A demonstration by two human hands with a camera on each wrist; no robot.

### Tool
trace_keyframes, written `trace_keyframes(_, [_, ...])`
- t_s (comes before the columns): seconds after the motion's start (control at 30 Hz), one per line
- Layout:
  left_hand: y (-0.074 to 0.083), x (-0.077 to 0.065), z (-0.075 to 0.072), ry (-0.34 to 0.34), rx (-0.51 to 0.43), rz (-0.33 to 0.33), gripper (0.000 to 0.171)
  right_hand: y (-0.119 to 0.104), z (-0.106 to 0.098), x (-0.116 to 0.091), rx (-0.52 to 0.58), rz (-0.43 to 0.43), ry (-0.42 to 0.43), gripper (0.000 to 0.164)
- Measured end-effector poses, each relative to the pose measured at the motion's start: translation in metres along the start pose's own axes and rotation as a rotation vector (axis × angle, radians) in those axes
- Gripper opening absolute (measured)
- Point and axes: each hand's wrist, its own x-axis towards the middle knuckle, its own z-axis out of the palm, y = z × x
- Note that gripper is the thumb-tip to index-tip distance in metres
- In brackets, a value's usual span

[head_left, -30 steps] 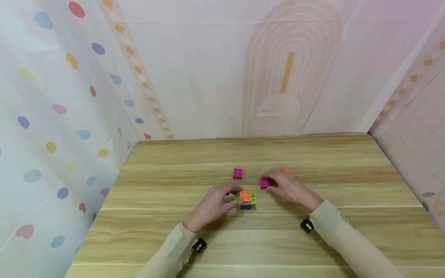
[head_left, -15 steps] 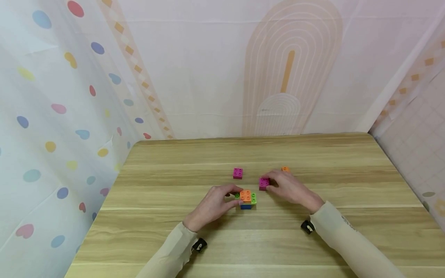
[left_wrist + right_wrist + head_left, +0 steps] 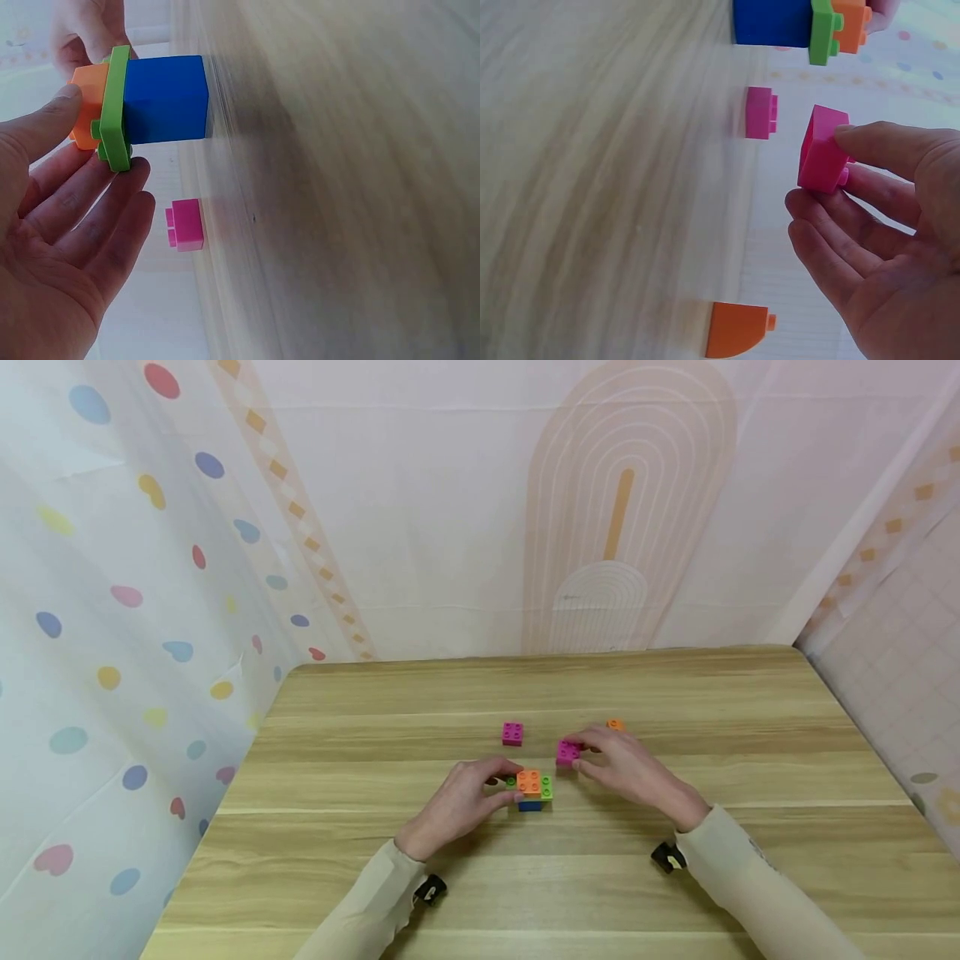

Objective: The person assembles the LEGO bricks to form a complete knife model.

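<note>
Right grip: the right grip is pinching a pink brick between thumb and fingertips; the hand is at the right of the middle of the bench.
Held pink brick: this pink brick is off the surface, slightly tilted, studs up, its hollow underside showing. With only the fingertips on it, it could twist or slip; pressed onto studs at that slant, it would likely seat on one edge only.
Left grip: the left grip holds a stack from the left, thumb on the near side, fingers beyond it.
Stack: orange block on top, green plate in the middle, blue brick lowest, seemingly standing on the bench. The plate overhangs the blue brick, so a push on an overhanging end could tip or unseat it. The hold is high, leaving the blue brick unbraced; it might slide or part from the plate.
Loose pink brick: the other pink brick sits upright on the far side of the stack, slightly left, apart from both hands; a sweep of the left fingers could knock it.
Rounded orange piece: this one lies far right, partly hidden behind the right hand in the head view; a backward move there could bump it unseen.
</note>
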Motion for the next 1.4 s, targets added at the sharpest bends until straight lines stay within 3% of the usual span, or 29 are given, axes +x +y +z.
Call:
trace_keyframes(0.67, [0.000, 0.000, 0.000, -0.009, -0.005, -0.033, 0.029, -0.016, -0.006, -0.008, 0.042, -0.072, 0.102, 0.035])
trace_keyframes(1.4, [0.000, 0.000, 0.000, -0.010, -0.028, -0.025, 0.027, -0.036, -0.001, -0.011, 0.099, -0.139, 0.098, 0.035])
